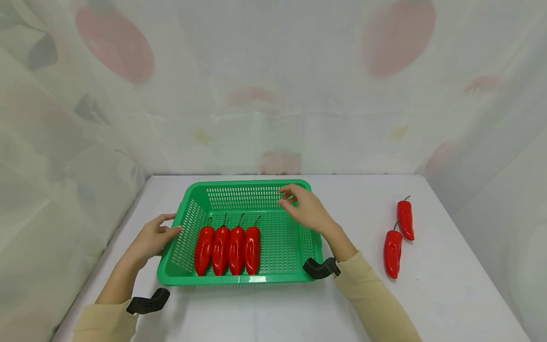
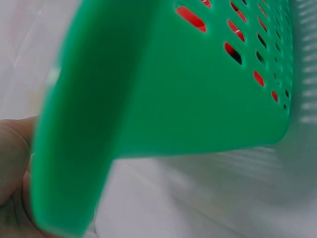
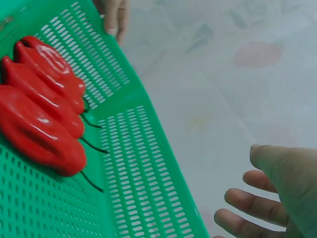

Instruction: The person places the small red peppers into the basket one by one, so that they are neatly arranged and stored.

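A green plastic basket (image 1: 282, 244) with slotted walls is on the white table. Several red chili peppers (image 1: 236, 250) lie side by side in its left half, dark stems pointing to the far wall. My left hand (image 1: 155, 236) grips the basket's left rim, thumb over the edge and fingers outside it. In the left wrist view the basket's corner (image 2: 208, 99) hides most of that hand. Over the basket's right part hovers my right hand (image 1: 305, 207), fingers loosely bent; the right wrist view shows nothing between thumb and fingers.
Right of the basket, two more red chili peppers lie on the table, a nearer one (image 1: 392, 253) and a farther one (image 1: 405, 220). Patterned pale cloth (image 1: 256, 85) hangs behind the table and along both sides. Each wrist carries a black camera mount (image 1: 148, 301).
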`<state>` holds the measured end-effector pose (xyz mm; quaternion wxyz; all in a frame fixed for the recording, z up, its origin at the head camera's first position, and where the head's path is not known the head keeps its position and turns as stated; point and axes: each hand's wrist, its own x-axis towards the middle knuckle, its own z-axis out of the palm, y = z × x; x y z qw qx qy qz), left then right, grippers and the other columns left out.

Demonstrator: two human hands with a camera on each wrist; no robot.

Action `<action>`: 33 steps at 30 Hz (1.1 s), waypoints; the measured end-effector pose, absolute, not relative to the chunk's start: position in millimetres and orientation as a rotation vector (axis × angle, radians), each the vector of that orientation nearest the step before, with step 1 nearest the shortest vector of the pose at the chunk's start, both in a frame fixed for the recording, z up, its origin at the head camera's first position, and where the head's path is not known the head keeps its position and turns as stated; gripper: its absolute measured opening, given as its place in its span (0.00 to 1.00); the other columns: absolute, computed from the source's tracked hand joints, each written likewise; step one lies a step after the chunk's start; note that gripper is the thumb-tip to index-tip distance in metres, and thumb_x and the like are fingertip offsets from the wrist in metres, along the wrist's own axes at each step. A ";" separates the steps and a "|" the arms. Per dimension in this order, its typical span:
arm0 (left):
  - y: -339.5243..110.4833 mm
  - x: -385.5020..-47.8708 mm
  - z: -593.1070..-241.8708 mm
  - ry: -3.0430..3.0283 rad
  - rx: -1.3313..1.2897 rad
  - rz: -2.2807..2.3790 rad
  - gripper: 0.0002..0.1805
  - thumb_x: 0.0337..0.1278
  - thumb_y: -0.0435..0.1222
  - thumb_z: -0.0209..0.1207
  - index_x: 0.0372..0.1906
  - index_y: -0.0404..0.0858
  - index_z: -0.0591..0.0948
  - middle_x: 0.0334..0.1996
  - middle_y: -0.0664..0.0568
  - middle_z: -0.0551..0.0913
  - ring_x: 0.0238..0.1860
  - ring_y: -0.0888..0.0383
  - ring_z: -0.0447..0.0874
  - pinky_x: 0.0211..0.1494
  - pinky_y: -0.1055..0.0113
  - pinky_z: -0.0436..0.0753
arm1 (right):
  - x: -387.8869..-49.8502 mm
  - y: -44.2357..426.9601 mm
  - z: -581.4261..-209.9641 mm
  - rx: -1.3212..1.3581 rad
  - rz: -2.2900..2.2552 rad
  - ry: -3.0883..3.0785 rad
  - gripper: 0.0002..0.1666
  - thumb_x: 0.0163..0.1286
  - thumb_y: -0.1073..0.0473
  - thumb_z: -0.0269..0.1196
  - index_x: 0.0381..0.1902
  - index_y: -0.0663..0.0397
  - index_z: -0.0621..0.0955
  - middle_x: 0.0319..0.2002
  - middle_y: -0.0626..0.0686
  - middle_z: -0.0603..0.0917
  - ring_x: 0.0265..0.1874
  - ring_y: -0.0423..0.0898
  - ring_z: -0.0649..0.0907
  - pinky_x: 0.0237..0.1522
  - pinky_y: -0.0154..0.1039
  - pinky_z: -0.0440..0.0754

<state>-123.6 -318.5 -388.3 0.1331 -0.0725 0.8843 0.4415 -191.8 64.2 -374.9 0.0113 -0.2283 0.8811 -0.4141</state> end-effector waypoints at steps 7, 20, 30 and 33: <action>-319.4 -123.3 -388.1 2.569 -0.209 1.279 0.38 0.64 0.47 0.51 0.69 0.32 0.52 0.44 0.32 0.77 0.30 0.53 0.84 0.33 0.57 0.84 | -187.9 81.6 -371.5 -0.690 -1.417 2.816 0.19 0.68 0.52 0.55 0.54 0.51 0.74 0.44 0.48 0.79 0.43 0.45 0.80 0.44 0.42 0.79; -319.5 -123.8 -389.5 2.566 -0.198 1.294 0.38 0.64 0.47 0.52 0.69 0.32 0.52 0.42 0.33 0.78 0.30 0.53 0.84 0.33 0.57 0.84 | -184.2 113.9 -378.8 -0.572 -1.650 2.981 0.14 0.67 0.57 0.58 0.50 0.52 0.76 0.43 0.49 0.81 0.41 0.43 0.80 0.39 0.40 0.80; -319.3 -123.7 -389.0 2.566 -0.199 1.294 0.37 0.64 0.47 0.52 0.69 0.32 0.52 0.41 0.34 0.78 0.29 0.53 0.83 0.32 0.57 0.84 | -179.3 142.2 -389.2 -0.455 -1.658 3.093 0.16 0.65 0.59 0.59 0.51 0.53 0.76 0.43 0.50 0.82 0.40 0.45 0.81 0.38 0.39 0.80; -319.1 -124.0 -388.6 2.562 -0.202 1.297 0.37 0.64 0.47 0.52 0.69 0.32 0.52 0.41 0.35 0.78 0.29 0.53 0.83 0.33 0.57 0.84 | -177.1 150.6 -391.4 -0.395 -1.668 3.106 0.20 0.64 0.59 0.60 0.54 0.52 0.75 0.47 0.51 0.80 0.41 0.46 0.81 0.39 0.41 0.81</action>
